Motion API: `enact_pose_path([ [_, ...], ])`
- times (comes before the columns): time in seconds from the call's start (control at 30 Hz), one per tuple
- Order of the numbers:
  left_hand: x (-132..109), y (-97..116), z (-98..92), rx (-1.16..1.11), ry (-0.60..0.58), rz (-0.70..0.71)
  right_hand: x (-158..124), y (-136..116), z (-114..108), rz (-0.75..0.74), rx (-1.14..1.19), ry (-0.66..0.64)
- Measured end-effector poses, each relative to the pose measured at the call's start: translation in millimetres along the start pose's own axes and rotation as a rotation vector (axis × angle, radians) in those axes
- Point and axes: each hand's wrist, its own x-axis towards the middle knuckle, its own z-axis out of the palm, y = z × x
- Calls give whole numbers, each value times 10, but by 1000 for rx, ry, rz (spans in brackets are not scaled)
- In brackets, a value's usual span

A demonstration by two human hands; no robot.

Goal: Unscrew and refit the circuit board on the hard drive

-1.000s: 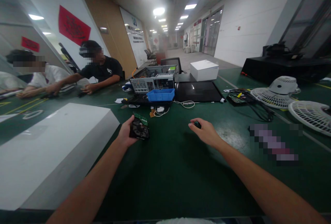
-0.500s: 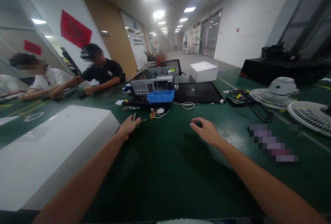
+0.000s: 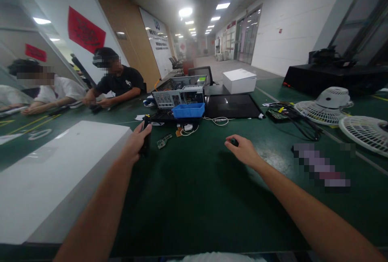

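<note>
My left hand (image 3: 135,143) is closed round a black fan (image 3: 146,136), held on edge just above the green table (image 3: 194,197), beside the white box (image 3: 57,169). A small green circuit board (image 3: 164,141) lies on the table just right of that hand. My right hand (image 3: 244,151) rests on the table with its fingers curled round a small dark object (image 3: 233,142) that I cannot name. An open computer case (image 3: 181,92) and a blue tray (image 3: 188,110) stand further back between the two hands.
A black panel (image 3: 232,106) and a white carton (image 3: 239,81) lie behind the case. White fan grilles (image 3: 362,131) and black cables (image 3: 298,122) occupy the right side. Two other people (image 3: 117,82) sit at the far left of the table.
My left hand has turned the black fan from flat to on edge and carried it left and away, towards the white box. The green circuit board now lies bare on the table. My right hand barely moved.
</note>
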Motion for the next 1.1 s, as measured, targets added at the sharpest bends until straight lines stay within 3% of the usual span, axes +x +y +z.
enact_pose_path([
  [0.13, -249, -89, 355, -333, -336, -317, -7, -8, 10, 9, -6, -18],
  [0.2, -363, -257, 659, -413, -489, -447, -12, -7, 4, 35, 19, -48],
  [0.3, -496, -521, 1159, -392, -589, -554, -11, 7, -24, 93, 91, -127],
  [0.43, -605, -678, 1722, -223, -633, -455, 26, 75, -99, 182, 173, -216],
  [0.5, -629, -669, 1927, -114, -668, -376, 56, 131, -137, 226, 211, -233],
  [0.6, -632, -616, 2157, 124, -617, -163, 95, 223, -177, 268, 245, -213],
  [0.83, -597, -418, 2426, 502, -597, 171, 170, 410, -289, 282, -27, -206],
  [0.97, -728, -320, 2306, 558, -635, 352, 215, 487, -359, 251, -237, -213],
  [1.1, -994, -467, 2074, 642, -642, 440, 222, 499, -351, 189, -345, -181],
])
